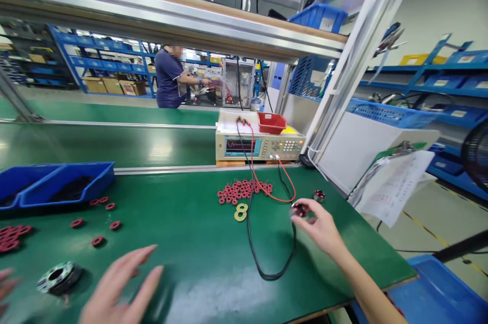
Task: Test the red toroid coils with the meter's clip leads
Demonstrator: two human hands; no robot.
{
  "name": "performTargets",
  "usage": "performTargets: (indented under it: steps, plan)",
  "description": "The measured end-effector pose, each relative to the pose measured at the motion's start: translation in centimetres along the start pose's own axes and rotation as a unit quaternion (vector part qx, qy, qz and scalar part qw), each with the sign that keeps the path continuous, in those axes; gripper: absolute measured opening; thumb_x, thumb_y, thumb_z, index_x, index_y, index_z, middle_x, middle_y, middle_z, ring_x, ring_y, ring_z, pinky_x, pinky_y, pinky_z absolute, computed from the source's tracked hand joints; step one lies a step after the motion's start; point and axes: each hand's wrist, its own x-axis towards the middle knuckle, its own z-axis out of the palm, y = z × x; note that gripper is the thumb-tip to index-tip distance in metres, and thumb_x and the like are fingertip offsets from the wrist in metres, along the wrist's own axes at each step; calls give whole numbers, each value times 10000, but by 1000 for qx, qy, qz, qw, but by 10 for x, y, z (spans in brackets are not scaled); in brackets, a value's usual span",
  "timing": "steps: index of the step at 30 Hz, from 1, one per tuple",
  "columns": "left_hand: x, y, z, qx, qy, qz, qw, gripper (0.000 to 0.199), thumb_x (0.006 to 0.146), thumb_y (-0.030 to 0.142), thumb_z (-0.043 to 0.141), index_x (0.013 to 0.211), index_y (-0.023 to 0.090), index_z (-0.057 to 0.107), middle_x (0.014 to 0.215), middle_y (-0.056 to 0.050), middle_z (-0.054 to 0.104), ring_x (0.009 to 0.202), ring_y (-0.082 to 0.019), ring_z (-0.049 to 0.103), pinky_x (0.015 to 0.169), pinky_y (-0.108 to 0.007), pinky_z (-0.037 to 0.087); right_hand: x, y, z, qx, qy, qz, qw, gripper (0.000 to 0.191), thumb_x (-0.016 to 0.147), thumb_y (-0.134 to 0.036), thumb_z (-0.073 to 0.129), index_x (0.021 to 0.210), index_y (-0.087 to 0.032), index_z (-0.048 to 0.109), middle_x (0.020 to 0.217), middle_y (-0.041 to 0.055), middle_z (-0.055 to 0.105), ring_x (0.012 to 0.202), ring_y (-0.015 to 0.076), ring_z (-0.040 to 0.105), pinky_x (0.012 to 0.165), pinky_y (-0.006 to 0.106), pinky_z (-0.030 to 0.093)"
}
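My right hand (322, 227) pinches a small motor stator (299, 210) with dark and red windings, above the right part of the green bench. Just beyond it, a similar stator (319, 195) sits on the bench top. Low in the view, my left hand (122, 286) is open, thumb and fingers apart, holding nothing. To its left lies a larger ring-shaped part (59, 278) with a pale top face and a dark body. Several red wound rings (97, 241) are scattered beyond that hand. Two yellow flat rings (240, 212) lie near a pile of red wound rings (240, 191).
A tester (259, 147) with a lit screen stands at the back; its red and black leads (267, 277) loop over the bench (198, 263). Blue bins (68, 189) stand at left. Another person's fingers (5, 288) show at the left edge. A co-worker (170, 77) stands beyond.
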Motion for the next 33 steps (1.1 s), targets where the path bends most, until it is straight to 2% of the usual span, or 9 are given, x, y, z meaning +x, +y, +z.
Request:
performTargets:
  steps: [2,3,5,7,10,13,19,25,33]
  plan:
    - [-7,24,19,-54,-107,15,993,269,797,331,577,1066,343,577,1072,28,638,944,-213,626,854,-371,518,-18,-38,19,54,-187,-87,977,307,739,-248,637,1040,-215,591,983,46,618,858,177,572,698,285,487]
    - [-10,35,28,-88,-162,38,982,353,780,283,593,1129,325,560,1109,4,636,996,-220,614,876,-373,511,-27,-56,31,63,-245,-130,959,318,726,-209,653,1039,-227,600,977,34,624,893,180,561,764,303,477]
    - [-15,52,43,-136,-248,56,958,580,723,166,627,1269,289,476,1191,-40,604,1090,-221,571,948,-387,463,-43,-81,58,64,-306,-187,931,395,688,-167,690,1065,-235,593,985,24,629,940,193,537,832,330,454]
    - [-18,61,51,-162,-284,46,944,709,685,76,621,1333,272,412,1242,-64,568,1139,-210,535,987,-393,424,-55,-92,83,83,-330,-215,916,457,703,-100,651,1131,-231,556,1042,29,621,975,192,520,865,333,445]
    - [-21,62,54,-180,-275,20,944,748,675,19,600,1347,272,392,1238,-65,564,1132,-194,530,993,-393,415,-64,-93,102,118,-311,-224,916,565,732,-21,555,1248,-232,467,1153,48,576,1049,184,494,933,340,420]
    - [-21,61,53,-193,-254,14,948,697,697,25,604,1325,268,423,1186,-65,594,1084,-199,555,966,-405,436,-67,-92,102,118,-272,-245,923,591,731,-5,502,1275,-229,439,1204,75,518,1093,184,474,944,340,420]
    - [-18,64,55,-198,-237,62,949,444,720,133,687,1143,234,594,1010,-57,663,935,-200,597,852,-382,499,-71,-99,99,-1,-179,-348,920,197,867,-149,479,1011,-193,606,904,70,630,807,184,563,701,320,496]
    - [-17,66,55,-149,-206,108,961,335,694,181,735,1018,208,651,892,-48,682,836,-199,600,747,-345,519,-75,-96,95,-61,-92,-427,897,270,920,-114,367,995,-134,625,817,86,683,729,175,614,626,283,517]
    - [-16,71,53,-112,-200,90,969,337,686,49,681,992,189,655,860,-43,679,820,-197,593,737,-333,520,-82,-101,95,-91,-149,-545,820,318,883,-44,339,873,-87,654,744,113,685,702,201,626,638,312,543]
